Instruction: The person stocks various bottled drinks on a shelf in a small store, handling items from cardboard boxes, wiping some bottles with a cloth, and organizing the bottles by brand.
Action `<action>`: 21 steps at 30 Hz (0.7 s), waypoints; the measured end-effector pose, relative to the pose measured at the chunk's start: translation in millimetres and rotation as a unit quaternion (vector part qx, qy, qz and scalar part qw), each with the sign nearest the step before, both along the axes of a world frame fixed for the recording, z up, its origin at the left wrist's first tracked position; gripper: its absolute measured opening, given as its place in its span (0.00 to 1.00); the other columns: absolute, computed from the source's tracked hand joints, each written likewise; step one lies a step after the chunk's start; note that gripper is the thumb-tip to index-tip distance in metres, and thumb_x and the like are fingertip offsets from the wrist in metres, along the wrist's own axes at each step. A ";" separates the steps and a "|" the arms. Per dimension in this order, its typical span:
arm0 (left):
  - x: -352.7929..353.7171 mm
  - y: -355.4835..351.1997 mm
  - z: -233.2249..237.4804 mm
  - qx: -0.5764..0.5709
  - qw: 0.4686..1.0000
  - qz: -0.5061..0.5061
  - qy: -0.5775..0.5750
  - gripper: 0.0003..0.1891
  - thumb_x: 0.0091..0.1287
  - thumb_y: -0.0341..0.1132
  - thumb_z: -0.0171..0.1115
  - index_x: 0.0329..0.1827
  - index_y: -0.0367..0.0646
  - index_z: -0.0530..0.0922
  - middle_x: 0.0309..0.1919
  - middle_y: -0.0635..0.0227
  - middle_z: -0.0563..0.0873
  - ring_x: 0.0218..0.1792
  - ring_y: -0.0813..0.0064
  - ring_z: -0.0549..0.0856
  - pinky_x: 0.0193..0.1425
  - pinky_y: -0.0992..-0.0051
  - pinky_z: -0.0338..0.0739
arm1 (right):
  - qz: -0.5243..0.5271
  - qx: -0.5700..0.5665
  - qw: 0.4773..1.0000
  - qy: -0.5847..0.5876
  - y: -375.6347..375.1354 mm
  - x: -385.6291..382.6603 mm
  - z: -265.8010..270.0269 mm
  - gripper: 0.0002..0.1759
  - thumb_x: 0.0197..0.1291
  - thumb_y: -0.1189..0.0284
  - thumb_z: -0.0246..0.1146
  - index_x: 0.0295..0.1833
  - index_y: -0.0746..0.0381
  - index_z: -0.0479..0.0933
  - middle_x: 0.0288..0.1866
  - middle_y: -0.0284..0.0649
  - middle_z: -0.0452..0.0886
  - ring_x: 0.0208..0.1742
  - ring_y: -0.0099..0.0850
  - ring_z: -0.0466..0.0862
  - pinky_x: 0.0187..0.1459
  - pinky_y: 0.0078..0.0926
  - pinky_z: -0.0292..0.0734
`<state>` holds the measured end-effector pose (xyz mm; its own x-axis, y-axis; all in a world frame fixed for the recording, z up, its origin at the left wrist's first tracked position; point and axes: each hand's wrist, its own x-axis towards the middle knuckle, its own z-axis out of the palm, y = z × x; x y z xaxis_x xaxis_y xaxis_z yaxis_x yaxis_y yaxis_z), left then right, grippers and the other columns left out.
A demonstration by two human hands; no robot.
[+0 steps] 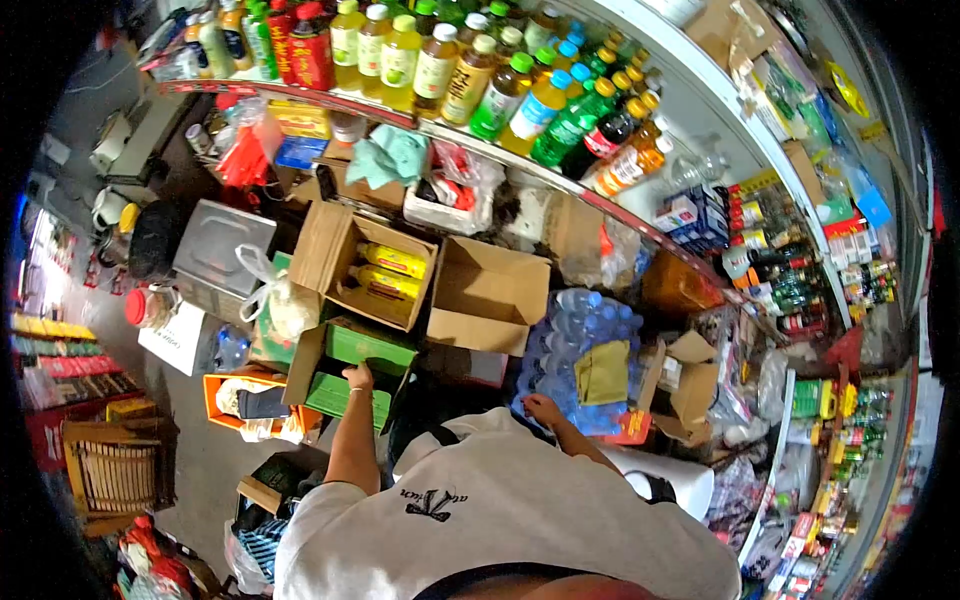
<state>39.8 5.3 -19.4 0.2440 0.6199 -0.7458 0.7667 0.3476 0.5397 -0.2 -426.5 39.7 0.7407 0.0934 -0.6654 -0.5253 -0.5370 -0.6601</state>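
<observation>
My left hand reaches into an open cardboard box with green packs inside. Its fingers are bent against the edge of a green pack and partly hidden. Beside a shrink-wrapped pack of water bottles, my right hand hangs with curled fingers; nothing shows in it. A folded yellowish sheet lies on the bottles. Behind the green packs stands an open carton holding yellow packages. To its right is an open brown carton with a bare bottom.
Drink bottles line a shelf across the far side. On the left are a grey metal box, an orange box with items and a wooden slatted object. More cartons and shelves of bottles stand at right.
</observation>
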 end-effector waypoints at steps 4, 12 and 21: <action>2.6 -0.2 -47.5 -0.097 0.983 -0.018 -0.157 0.25 0.60 0.41 0.49 0.51 0.28 0.58 0.44 0.44 0.72 0.41 0.52 0.76 0.42 0.61 0.71 | 0.021 -0.025 0.999 -0.026 -21.7 -40.2 -19.1 0.11 0.55 0.66 0.56 0.38 0.63 0.75 0.27 0.34 0.76 0.27 0.23 0.74 0.29 0.19 0.69; 3.9 -1.8 30.8 -0.138 0.987 0.049 -0.069 0.20 0.60 0.37 0.52 0.51 0.33 0.62 0.36 0.57 0.72 0.25 0.66 0.73 0.21 0.69 0.69 | 0.274 -0.151 0.948 -0.068 -5.3 -37.0 -10.1 0.14 0.56 0.65 0.49 0.36 0.64 0.74 0.28 0.39 0.77 0.28 0.30 0.76 0.29 0.29 0.71; -19.9 23.1 4.3 -0.291 0.937 0.066 -0.181 0.13 0.61 0.36 0.48 0.44 0.36 0.67 0.31 0.60 0.74 0.22 0.67 0.72 0.21 0.69 0.68 | 0.054 -0.060 0.994 -0.070 83.4 21.6 17.9 0.15 0.53 0.60 0.57 0.38 0.61 0.78 0.28 0.40 0.80 0.29 0.30 0.78 0.33 0.28 0.72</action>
